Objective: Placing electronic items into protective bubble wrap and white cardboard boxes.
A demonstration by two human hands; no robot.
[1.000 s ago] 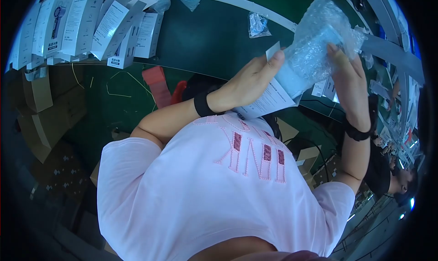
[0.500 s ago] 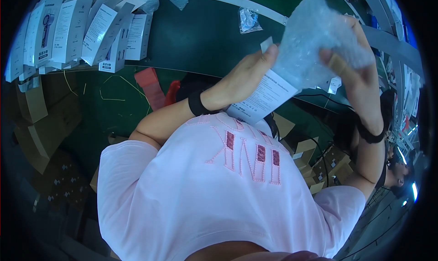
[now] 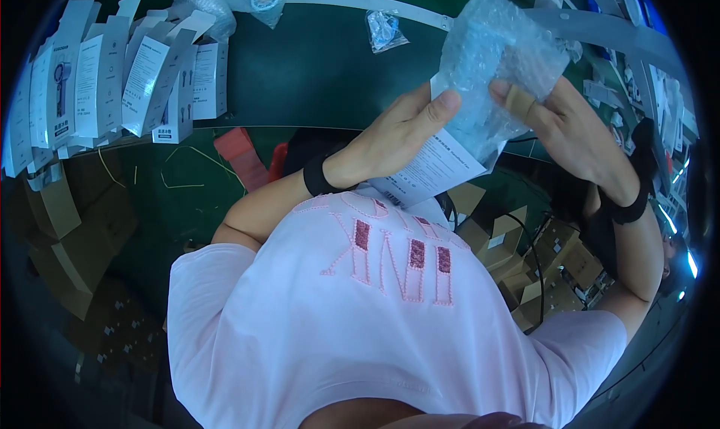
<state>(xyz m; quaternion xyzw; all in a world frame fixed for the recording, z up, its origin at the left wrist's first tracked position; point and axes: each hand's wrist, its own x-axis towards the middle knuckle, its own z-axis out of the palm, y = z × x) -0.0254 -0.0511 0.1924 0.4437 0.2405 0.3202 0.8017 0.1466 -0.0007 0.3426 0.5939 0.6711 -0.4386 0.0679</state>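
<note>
A white printed box [image 3: 431, 170] is gripped by my left hand [image 3: 397, 133], its upper end toward the bubble wrap. Clear bubble wrap [image 3: 476, 61] stands up at that end, with something bluish inside that I cannot make out. My right hand [image 3: 559, 121] closes on the wrap's right side, thumb with a tan band pressed on its face. The wrap's lower part overlaps the box; whether it is inside the opening is unclear.
Several white printed boxes [image 3: 97, 84] stand at the table's left, some with raised flaps. Bubble-wrapped bundles [image 3: 259, 0] and a small clear bag [image 3: 385, 31] lie on the green table [image 3: 300, 69]. Cardboard cartons [image 3: 67, 234] sit below; a black cable [image 3: 536, 256] hangs at right.
My right hand has come lower and its grip is steadier on the bubble wrap. The wrap has moved down toward the box. My left hand keeps its hold.
</note>
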